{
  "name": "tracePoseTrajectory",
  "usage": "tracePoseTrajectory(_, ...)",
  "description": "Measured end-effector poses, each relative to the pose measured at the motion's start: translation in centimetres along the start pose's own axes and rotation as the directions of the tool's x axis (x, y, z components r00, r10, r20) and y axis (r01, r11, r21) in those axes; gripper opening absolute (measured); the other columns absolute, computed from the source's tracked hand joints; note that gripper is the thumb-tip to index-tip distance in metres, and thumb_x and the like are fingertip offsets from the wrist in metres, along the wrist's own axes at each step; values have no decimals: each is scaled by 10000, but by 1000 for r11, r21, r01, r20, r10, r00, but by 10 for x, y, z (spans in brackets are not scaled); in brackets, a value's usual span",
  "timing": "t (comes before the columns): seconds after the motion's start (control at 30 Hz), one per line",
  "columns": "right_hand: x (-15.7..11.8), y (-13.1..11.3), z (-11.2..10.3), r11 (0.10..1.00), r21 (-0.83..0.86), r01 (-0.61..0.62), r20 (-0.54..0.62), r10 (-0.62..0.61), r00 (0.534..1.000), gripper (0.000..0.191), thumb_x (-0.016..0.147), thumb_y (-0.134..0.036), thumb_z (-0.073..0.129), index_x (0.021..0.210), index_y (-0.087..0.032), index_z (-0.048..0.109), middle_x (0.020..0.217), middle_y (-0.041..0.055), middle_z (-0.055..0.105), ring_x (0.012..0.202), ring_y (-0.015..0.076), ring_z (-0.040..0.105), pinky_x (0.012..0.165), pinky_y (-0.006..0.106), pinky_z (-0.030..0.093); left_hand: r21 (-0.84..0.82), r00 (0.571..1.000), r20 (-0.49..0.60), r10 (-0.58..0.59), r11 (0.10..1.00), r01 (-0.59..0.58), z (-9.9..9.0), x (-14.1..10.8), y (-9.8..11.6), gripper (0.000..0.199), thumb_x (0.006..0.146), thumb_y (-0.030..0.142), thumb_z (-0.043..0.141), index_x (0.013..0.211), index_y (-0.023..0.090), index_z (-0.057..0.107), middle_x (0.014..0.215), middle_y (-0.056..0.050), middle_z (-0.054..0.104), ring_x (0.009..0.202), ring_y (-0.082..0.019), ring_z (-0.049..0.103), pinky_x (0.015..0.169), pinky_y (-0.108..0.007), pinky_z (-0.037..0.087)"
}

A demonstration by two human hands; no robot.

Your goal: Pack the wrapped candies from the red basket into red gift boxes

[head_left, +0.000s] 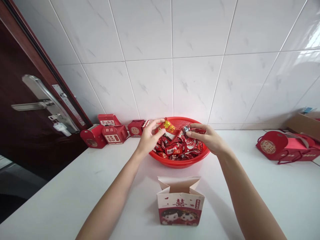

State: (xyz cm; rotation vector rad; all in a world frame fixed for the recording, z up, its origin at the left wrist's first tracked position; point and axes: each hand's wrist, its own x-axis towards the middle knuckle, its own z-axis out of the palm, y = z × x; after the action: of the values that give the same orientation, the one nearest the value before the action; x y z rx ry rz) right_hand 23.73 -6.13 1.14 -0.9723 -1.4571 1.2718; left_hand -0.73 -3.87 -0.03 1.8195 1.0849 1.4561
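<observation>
A red plastic basket [180, 163] full of red-wrapped candies [175, 150] stands against the tiled wall. Over its left rim, my left hand [151, 135] pinches a red and gold candy packet [169, 126]. My right hand [206, 136], at the basket's right side, grips a small candy in a clear and dark wrapper [186, 128] between thumb and fingers. Closer to me, an upright paper gift box [180, 208] has its top flaps parted; cartoon figures and red characters decorate its front. How much lies inside the box is hidden.
Several red gift boxes [115, 134] sit along the wall on the left. A larger red box with cord handles [287, 148] is at the right, before a brown cardboard box [303, 125]. A dark door [30, 110] borders the white tabletop [100, 186].
</observation>
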Motion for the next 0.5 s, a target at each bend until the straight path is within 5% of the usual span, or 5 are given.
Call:
tracePoseTrajectory(0.1,0,-1,-4,1000,6,-21,-106,22,994,464,652,-477,898,990,-198,747,888,64,749,809,227,694,765,376,554,310,995,-71,76,949,-50,-16,7,-14,374,842,224,581,1201,223,684,1314,-80,698,1268,-275,613,1115,-440,455)
tracePoseTrajectory(0.2,-1,-3,-5,1000,-23,-9,-126,6,992,431,651,-490,893,937,-203,746,832,54,733,771,224,678,735,375,549,514,996,-13,93,855,-73,-24,12,-33,317,839,174,530,1064,214,750,1150,-93,748,1094,-278,682,1029,-441,516)
tracePoseTrajectory(0.27,-3,-6,-5,999,-41,-3,-119,-2,993,420,651,-490,891,923,-201,751,828,50,727,777,221,670,738,371,543,569,997,48,56,819,-73,-24,14,-45,294,831,164,527,978,205,778,1069,-114,753,1016,-297,698,993,-471,532)
tracePoseTrajectory(0.37,-4,-8,-4,999,-54,-3,-111,-3,994,407,656,-496,884,906,-201,755,829,51,725,795,228,668,753,377,543,599,996,79,40,797,-80,-21,15,-54,293,793,156,562,960,205,798,1162,-144,727,1161,-356,648,1068,-549,474)
tracePoseTrajectory(0.5,-4,-8,-5,997,-68,-20,-123,12,992,409,665,-490,879,925,-205,744,841,56,729,805,235,671,752,382,540,543,987,115,114,825,-159,-18,14,-41,275,775,199,601,958,221,805,1300,-137,677,1279,-370,582,1118,-556,425)
